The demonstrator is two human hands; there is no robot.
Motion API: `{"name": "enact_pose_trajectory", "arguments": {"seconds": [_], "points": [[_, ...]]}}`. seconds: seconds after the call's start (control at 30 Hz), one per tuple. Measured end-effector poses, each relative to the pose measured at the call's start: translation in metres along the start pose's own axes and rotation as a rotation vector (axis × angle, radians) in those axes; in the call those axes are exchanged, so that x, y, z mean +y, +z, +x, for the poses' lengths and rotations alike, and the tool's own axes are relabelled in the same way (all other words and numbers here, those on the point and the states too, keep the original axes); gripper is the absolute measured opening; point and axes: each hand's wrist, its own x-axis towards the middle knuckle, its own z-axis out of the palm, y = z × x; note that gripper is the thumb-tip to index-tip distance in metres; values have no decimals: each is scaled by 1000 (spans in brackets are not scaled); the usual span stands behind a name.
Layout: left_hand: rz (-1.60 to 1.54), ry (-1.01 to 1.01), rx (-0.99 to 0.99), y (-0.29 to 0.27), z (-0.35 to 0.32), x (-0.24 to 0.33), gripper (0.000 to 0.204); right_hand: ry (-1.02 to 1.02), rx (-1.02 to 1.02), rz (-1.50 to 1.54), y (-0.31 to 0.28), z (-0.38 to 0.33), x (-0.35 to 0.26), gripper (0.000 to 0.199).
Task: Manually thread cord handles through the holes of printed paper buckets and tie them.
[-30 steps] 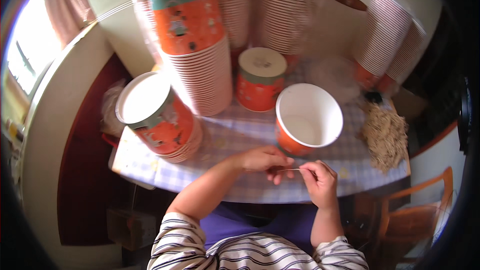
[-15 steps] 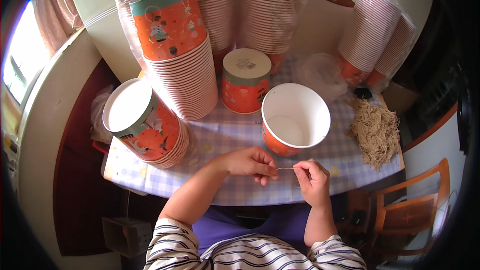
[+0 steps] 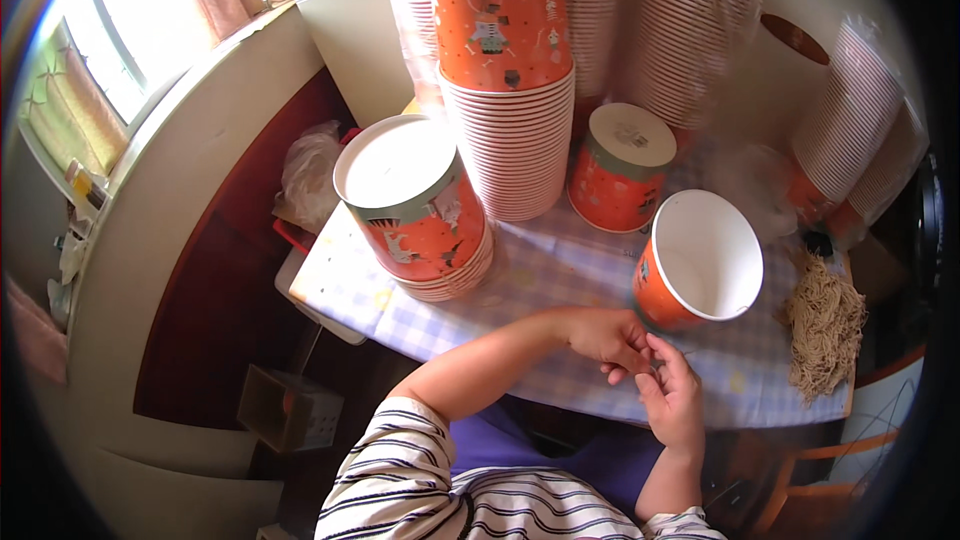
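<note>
My left hand (image 3: 610,342) and my right hand (image 3: 674,395) meet fingertip to fingertip over the table's front edge. Both are closed in a pinch on a thin beige string, of which only a faint strand shows by the right fingers. Just beyond them stands an orange paper bucket (image 3: 706,258), mouth up, its white inside bare. A heap of beige strings (image 3: 826,336) lies to the right of it. Behind and left of the bucket, a smaller-looking orange bucket (image 3: 622,175) rests upside down on the checked cloth (image 3: 540,270).
A tall stack of upturned paper buckets (image 3: 508,145) rises at the back, beside a shorter upturned stack (image 3: 410,210). Plastic-wrapped stacks (image 3: 690,30) line the wall, with another bagged stack (image 3: 850,120) at far right. A wooden chair (image 3: 815,490) stands to the right.
The view has swung left, so everything sits further right in it. My hands have come together; the strand that stretched between them is now mostly hidden by the fingers.
</note>
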Motion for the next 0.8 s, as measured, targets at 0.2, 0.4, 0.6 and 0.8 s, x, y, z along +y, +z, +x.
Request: {"name": "enact_pose_trajectory", "arguments": {"seconds": [0.2, 0.4, 0.6, 0.8], "points": [[-99, -6, 79, 0, -2, 1, 22, -46, 133, -20, 1, 4, -2, 23], [-108, 38, 128, 2, 2, -5, 20, -128, 166, -143, -3, 5, -10, 14], [-101, 74, 133, 3, 4, -5, 19, -160, 156, -197, -9, 7, -14, 11], [-78, 101, 158, 3, 1, -7, 19, -110, 110, -176, -10, 10, -19, 11]]}}
